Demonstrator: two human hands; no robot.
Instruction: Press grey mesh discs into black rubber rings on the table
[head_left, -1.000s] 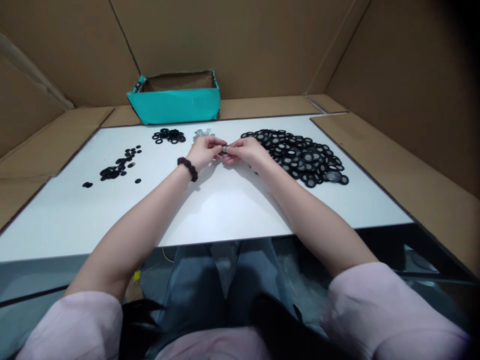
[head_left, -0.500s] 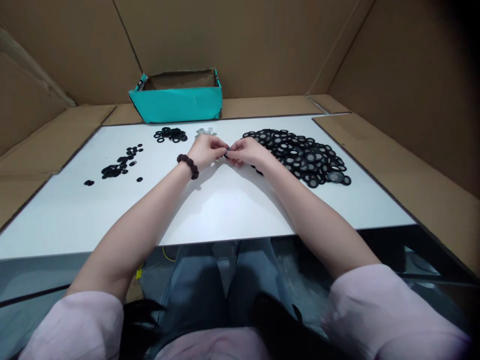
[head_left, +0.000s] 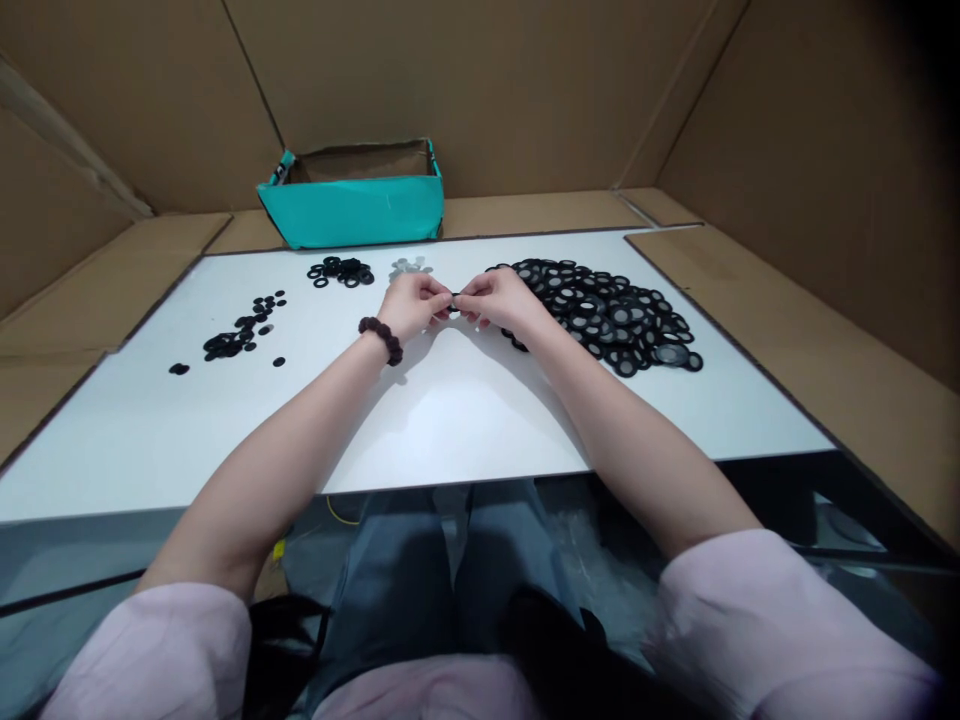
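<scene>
My left hand [head_left: 415, 304] and my right hand [head_left: 493, 297] meet above the middle of the white table, fingertips pinched together. Between them is a small black ring [head_left: 454, 302] with a paler centre, mostly covered by the fingers; both hands grip it from opposite sides. Just right of my right hand spreads a large heap of black rings with grey centres [head_left: 600, 310]. Behind my left hand lies a small group of pale translucent discs [head_left: 409, 266]. Farther left are a cluster of open black rings [head_left: 341, 270] and a scatter of small black discs [head_left: 229, 342].
At the back edge stands an open turquoise box [head_left: 367, 212]. Cardboard walls [head_left: 525, 90] rise behind and on both sides of the white table [head_left: 442, 430]. A dark elastic band [head_left: 381, 340] circles my left wrist.
My fingertips have drawn slightly apart and turned, so more of the black ring and its paler centre shows between them. The heap and the small groups look unchanged.
</scene>
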